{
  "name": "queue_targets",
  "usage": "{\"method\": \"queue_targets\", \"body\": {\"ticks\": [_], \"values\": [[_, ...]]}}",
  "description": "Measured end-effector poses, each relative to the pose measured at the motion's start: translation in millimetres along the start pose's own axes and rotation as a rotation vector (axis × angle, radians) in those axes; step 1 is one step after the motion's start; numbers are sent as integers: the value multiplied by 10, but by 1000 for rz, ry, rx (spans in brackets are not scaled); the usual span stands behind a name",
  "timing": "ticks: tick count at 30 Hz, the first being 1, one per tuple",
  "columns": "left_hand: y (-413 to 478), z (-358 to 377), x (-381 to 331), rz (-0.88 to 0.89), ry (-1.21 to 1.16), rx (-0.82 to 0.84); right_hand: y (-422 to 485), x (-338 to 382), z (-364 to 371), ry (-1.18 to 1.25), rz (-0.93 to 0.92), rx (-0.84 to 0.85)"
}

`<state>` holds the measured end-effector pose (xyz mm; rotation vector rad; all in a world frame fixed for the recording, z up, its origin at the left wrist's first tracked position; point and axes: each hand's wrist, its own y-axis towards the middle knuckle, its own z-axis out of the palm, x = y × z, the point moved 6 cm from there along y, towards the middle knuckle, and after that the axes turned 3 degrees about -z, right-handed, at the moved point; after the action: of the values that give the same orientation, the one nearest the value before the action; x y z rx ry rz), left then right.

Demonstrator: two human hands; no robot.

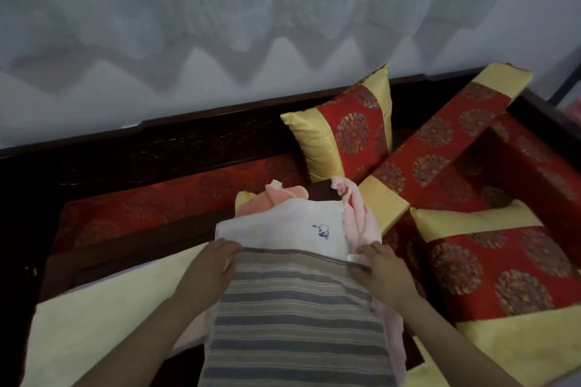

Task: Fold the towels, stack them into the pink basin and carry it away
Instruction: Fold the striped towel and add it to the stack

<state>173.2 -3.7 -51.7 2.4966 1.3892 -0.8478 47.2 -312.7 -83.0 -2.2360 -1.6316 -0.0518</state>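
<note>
A grey and beige striped towel (295, 320) lies lengthwise in front of me on a pile of towels. My left hand (213, 264) grips its far left corner and my right hand (380, 267) grips its far right corner. Under its far edge lies a white towel (283, 229) with a small purple embroidery. Pink and peach towels (358, 220) are bunched behind and to the right of it. A pale yellow towel (103, 302) lies flat at the left. No pink basin is in view.
The pile rests on a dark wooden sofa (157, 138) with red patterned seat cushions. Red and yellow pillows (349, 126) lean at the back and to the right (503, 270). A white curtain (251, 9) hangs behind the sofa.
</note>
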Motion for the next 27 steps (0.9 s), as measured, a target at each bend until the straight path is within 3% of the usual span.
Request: {"method": "queue_targets", "body": {"ticks": [3,6,8,11,15,19,21,24,27], "values": [[322,341,-103,114,160,198,263,0,131,-160,10,151],[466,548,-48,-53,564,348,317,-38,152,-142,-5,153],[512,576,-25,-117,637,366,304,-97,167,2,-11,185],[512,520,28,-89,370,373,240,-184,99,249,-20,256],[407,-42,-168,-39,-111,703,234,-197,-335,464,-102,381],[393,-664,-367,-19,-340,941,397,-21,-850,660,-213,520],[523,-811,-344,-59,-402,906,587,90,-942,686,-231,496],[929,-822,-134,-192,-476,603,1075,121,-840,659,-198,306],[1286,-516,257,-308,-353,374,1476,45,-488,417,-124,172]]}}
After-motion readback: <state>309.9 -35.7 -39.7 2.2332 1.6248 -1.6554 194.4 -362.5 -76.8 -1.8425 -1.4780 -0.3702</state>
